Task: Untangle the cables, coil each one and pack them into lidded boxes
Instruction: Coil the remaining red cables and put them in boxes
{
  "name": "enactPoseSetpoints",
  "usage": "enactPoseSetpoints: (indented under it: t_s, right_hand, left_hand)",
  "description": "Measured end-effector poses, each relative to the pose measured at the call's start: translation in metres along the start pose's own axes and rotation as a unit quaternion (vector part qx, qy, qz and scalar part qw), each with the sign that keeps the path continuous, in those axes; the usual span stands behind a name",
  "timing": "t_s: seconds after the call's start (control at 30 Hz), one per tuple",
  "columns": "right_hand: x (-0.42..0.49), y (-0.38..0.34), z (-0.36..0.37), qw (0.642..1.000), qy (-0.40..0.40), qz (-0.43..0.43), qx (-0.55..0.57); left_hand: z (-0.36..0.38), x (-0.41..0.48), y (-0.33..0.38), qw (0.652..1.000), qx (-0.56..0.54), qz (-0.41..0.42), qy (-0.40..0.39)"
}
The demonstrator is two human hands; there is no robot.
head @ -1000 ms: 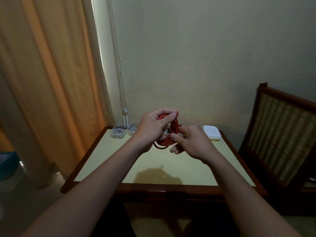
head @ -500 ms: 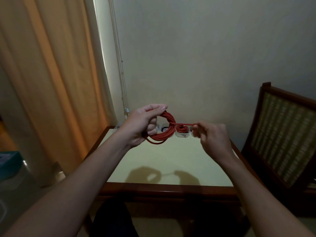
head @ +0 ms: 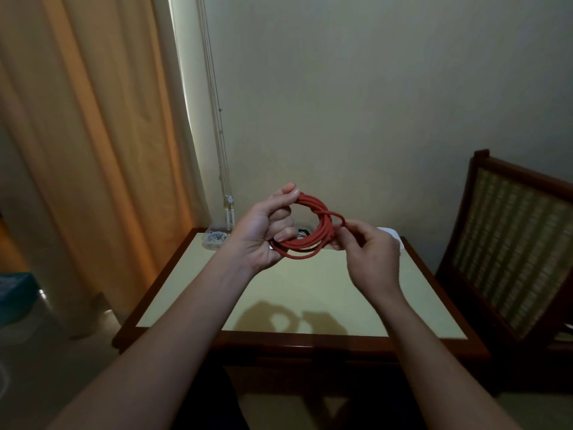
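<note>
Presently we note an orange curtain [head: 93, 150] at the left, a wooden table [head: 310, 293] with a pale top in the centre, and a cane-backed chair [head: 511, 252] at the right. Above the table, the left hand [head: 263, 234] grips a red cable [head: 324, 225] wound into a coil, fingers curled through the loop. The right hand [head: 369, 252] pinches the cable's loose end just beside the coil's right side. At the table's far left corner we record a clear box [head: 215, 238] holding a white cable.

Red cable [head: 313, 240] — pale yellow table [head: 310, 290], dark-brown rim — orange curtain [head: 77, 135].
</note>
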State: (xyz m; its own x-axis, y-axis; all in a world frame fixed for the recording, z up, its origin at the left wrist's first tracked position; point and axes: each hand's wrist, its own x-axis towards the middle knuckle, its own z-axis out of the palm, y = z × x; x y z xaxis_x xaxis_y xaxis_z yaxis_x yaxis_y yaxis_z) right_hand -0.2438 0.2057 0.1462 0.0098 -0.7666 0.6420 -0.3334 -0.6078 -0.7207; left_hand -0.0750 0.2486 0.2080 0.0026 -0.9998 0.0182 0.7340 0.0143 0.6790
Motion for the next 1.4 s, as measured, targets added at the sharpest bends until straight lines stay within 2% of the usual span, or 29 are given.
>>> enactPoseSetpoints:
  t_s: [0.03, 0.1, 0.23, 0.33, 0.43, 0.57, 0.77, 0.87, 0.97, 1.07, 1.1, 1.2, 1.23, 1.33, 1.4]
  right_hand:
    - [-0.002, -0.004, 0.006, 0.995, 0.002, 0.063, 0.081]
    - [-0.005, -0.011, 0.016, 0.957, 0.021, 0.162, 0.238]
    - [-0.004, -0.022, 0.025, 0.842, 0.028, 0.280, 0.461]
    - [-0.003, -0.027, 0.018, 0.793, -0.027, 0.305, 0.527]
    - [-0.005, -0.029, 0.014, 0.779, -0.067, 0.320, 0.535]
    - [-0.005, -0.029, 0.014, 0.760, -0.066, 0.339, 0.551]
    - [-0.007, -0.028, 0.012, 0.795, -0.134, 0.351, 0.477]
    - [-0.008, -0.035, 0.012, 0.797, -0.148, 0.350, 0.469]
    - [-0.008, -0.041, 0.014, 0.769, -0.168, 0.352, 0.506]
    - [-0.008, -0.041, 0.017, 0.719, -0.178, 0.370, 0.560]
    - [-0.007, -0.042, 0.019, 0.719, -0.177, 0.376, 0.556]
    - [-0.005, -0.039, 0.026, 0.802, -0.150, 0.376, 0.440]
    - [-0.004, -0.036, 0.026, 0.818, -0.147, 0.379, 0.406]
    - [0.003, -0.021, 0.020, 0.830, -0.193, 0.391, 0.348]
    - [0.003, -0.013, 0.017, 0.842, -0.231, 0.386, 0.298]
  left_hand:
    - [0.001, 0.000, -0.002, 1.000, -0.011, -0.003, -0.002]
    - [0.002, 0.001, -0.006, 0.999, -0.041, -0.012, -0.002]
    - [0.006, 0.001, -0.010, 0.997, -0.071, -0.010, -0.005]
    - [0.008, 0.000, -0.007, 0.998, -0.059, 0.000, -0.003]
    - [0.008, 0.001, -0.005, 0.999, -0.046, 0.001, 0.000]
    - [0.006, 0.002, -0.008, 0.999, -0.054, -0.009, -0.005]
    - [0.004, 0.003, -0.008, 0.999, -0.046, -0.011, -0.008]
    - [0.006, 0.004, -0.010, 0.999, -0.038, -0.007, -0.012]
    - [0.005, 0.008, -0.011, 1.000, -0.012, 0.019, -0.007]
    - [0.002, 0.018, -0.015, 0.991, 0.096, 0.087, 0.027]
    - [0.000, 0.020, -0.018, 0.985, 0.130, 0.105, 0.040]
    - [-0.006, 0.022, -0.027, 0.973, 0.201, 0.105, 0.044]
    - [-0.008, 0.021, -0.029, 0.969, 0.226, 0.090, 0.034]
    - [-0.018, 0.021, -0.029, 0.957, 0.288, 0.016, -0.015]
    - [-0.022, 0.023, -0.026, 0.955, 0.294, -0.033, -0.021]
